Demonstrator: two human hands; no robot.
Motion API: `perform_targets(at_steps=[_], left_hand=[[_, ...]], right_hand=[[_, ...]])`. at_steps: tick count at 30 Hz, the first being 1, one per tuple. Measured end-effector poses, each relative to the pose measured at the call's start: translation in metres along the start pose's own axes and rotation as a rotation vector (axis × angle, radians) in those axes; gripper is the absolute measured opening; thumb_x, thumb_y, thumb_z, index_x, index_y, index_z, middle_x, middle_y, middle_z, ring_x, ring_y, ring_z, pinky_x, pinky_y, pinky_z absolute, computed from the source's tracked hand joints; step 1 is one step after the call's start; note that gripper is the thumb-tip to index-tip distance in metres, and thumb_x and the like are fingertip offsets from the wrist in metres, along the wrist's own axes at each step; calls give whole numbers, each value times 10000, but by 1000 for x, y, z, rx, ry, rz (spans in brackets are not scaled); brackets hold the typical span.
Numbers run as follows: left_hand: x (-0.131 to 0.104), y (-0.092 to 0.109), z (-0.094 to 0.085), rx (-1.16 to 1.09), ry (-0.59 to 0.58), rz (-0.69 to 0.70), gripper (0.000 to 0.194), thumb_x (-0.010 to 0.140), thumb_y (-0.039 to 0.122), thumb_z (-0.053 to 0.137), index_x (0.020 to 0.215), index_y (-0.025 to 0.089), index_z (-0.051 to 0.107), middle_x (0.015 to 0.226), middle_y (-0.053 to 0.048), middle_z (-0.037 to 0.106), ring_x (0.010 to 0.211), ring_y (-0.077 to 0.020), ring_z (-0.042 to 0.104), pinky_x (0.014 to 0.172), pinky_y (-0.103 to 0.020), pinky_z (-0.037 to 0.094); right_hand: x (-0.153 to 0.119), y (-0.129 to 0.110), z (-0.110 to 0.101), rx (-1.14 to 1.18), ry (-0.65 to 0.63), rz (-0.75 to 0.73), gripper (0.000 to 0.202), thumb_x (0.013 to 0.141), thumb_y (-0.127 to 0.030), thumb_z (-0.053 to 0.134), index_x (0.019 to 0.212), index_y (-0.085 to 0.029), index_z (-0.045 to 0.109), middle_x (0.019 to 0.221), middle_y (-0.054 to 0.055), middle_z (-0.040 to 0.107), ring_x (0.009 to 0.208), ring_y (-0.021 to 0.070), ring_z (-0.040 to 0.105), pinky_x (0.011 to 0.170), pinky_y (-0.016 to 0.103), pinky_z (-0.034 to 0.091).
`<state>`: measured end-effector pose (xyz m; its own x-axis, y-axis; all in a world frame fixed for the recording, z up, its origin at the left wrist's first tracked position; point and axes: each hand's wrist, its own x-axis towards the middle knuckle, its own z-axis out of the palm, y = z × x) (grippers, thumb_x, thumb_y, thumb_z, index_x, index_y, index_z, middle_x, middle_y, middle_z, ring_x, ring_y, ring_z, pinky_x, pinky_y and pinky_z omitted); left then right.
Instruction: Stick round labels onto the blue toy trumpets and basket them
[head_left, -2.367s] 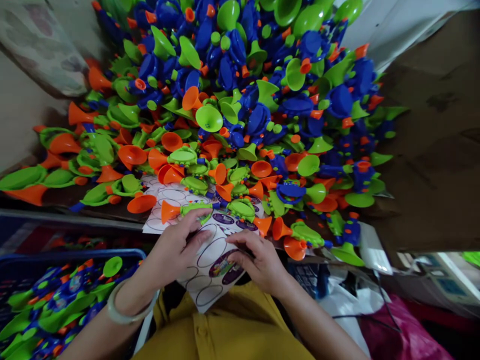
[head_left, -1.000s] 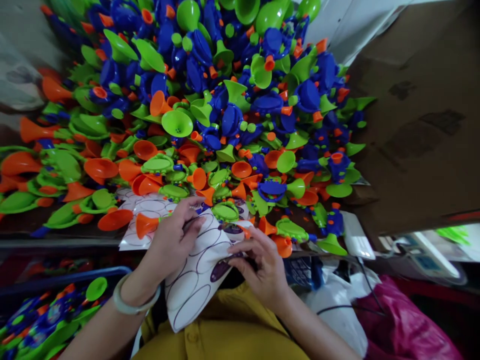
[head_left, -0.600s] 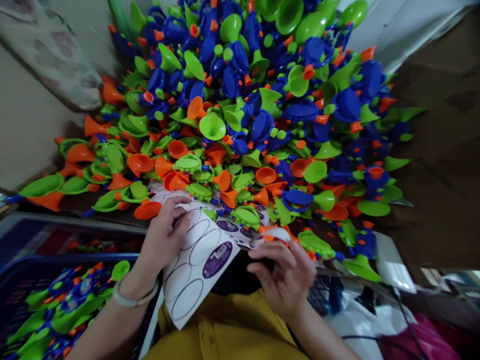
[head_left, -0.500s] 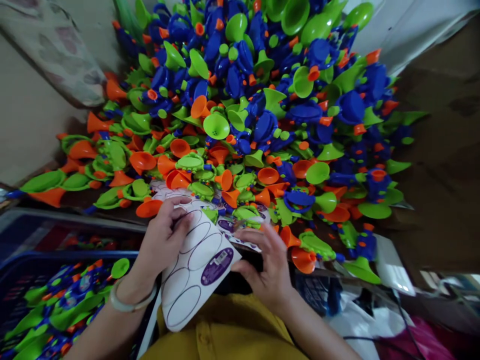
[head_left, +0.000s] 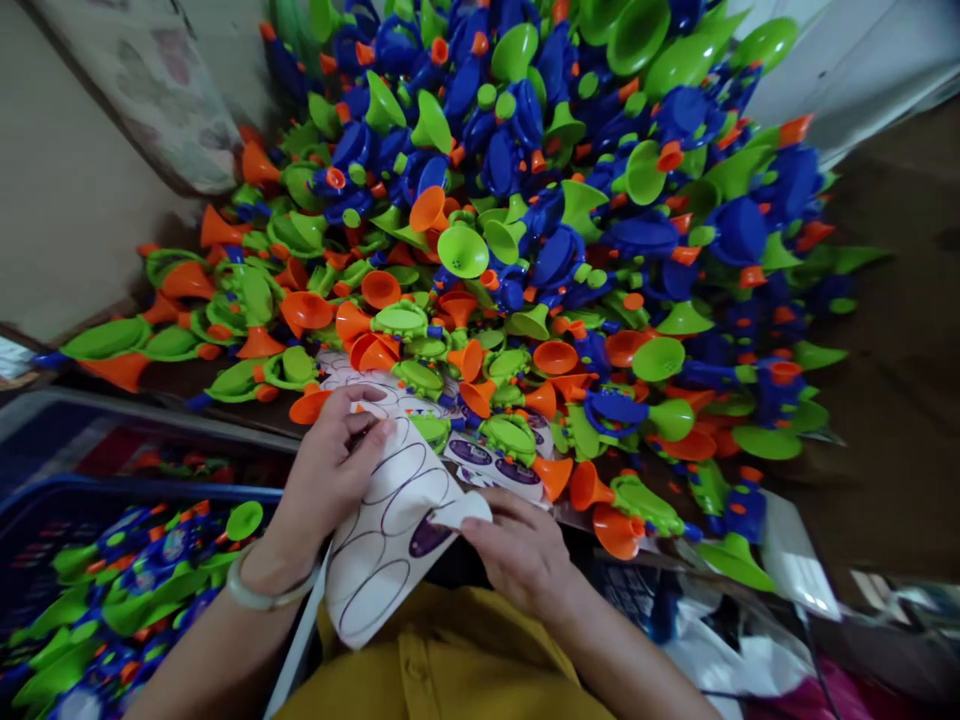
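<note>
My left hand (head_left: 337, 485), with a pale bangle at the wrist, grips the upper left edge of a white sticker sheet (head_left: 367, 565) marked with oval outlines. Near the sheet's right edge is one purple oval sticker (head_left: 429, 537). Its white end (head_left: 466, 509) is curled up and pinched between the thumb and fingers of my right hand (head_left: 517, 545). Just beyond the hands, more printed sticker sheets (head_left: 469, 452) lie on the table. Toy trumpets rest on and around them, such as a green one with an orange bell (head_left: 510, 437).
A large heap of blue, green and orange toy trumpets (head_left: 555, 255) covers the table. At the lower left stands a dark blue crate (head_left: 150, 492) holding more trumpets. Brown cardboard (head_left: 892, 400) borders the right side. White and pink plastic bags (head_left: 772, 660) lie at the lower right.
My right hand has closed from an open pose onto the purple sticker. The sticker's end is now lifted and curled over. The view has shifted slightly; my left hand keeps its hold.
</note>
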<state>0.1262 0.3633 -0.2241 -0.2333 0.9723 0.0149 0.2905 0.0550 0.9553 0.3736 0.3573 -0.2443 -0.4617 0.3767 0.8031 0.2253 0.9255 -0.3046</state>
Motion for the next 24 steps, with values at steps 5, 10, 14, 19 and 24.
perform_targets(at_steps=[5, 10, 14, 19, 24], left_hand=[[2, -32, -46, 48, 232, 28, 412, 944, 469, 762, 1243, 231, 608, 943, -31, 780, 803, -216, 711, 700, -299, 515], [-9, -54, -86, 251, -229, 140, 237, 1035, 458, 680, 1071, 227, 721, 944, -43, 814, 820, -216, 760, 725, -290, 568], [-15, -59, -65, 553, -485, 505, 229, 1083, 172, 516, 1108, 232, 736, 958, -13, 834, 817, -167, 789, 757, -247, 569], [2, -64, -30, 782, -545, 818, 340, 938, -26, 571, 1087, 230, 737, 1022, -51, 818, 910, -220, 770, 835, -318, 555], [46, -63, 1, 876, -610, 983, 281, 987, 10, 648, 1110, 240, 752, 1025, -40, 796, 979, -239, 718, 895, -361, 530]], right_hand=[[-4, -8, 4, 287, 182, 83, 506, 1133, -308, 615, 1608, -430, 493, 786, -37, 797, 645, 195, 798, 582, 287, 671], [9, 28, 37, 159, 119, 266, 776, 1089, -93, 590, 1733, -365, 254, 1127, 65, 828, 865, 211, 848, 733, 358, 738], [21, 71, 93, -80, -299, 132, 784, 1066, -141, 641, 1757, -298, 305, 1571, 202, 690, 1429, 360, 711, 1132, 614, 651], [27, 108, 135, -107, -365, 111, 768, 1064, -78, 550, 1770, -266, 311, 1637, 228, 629, 1365, 341, 744, 1086, 578, 677], [46, 142, 119, -142, -269, 159, 909, 1060, -57, 463, 1825, -308, 42, 1748, 227, 465, 1509, 326, 640, 1174, 577, 633]])
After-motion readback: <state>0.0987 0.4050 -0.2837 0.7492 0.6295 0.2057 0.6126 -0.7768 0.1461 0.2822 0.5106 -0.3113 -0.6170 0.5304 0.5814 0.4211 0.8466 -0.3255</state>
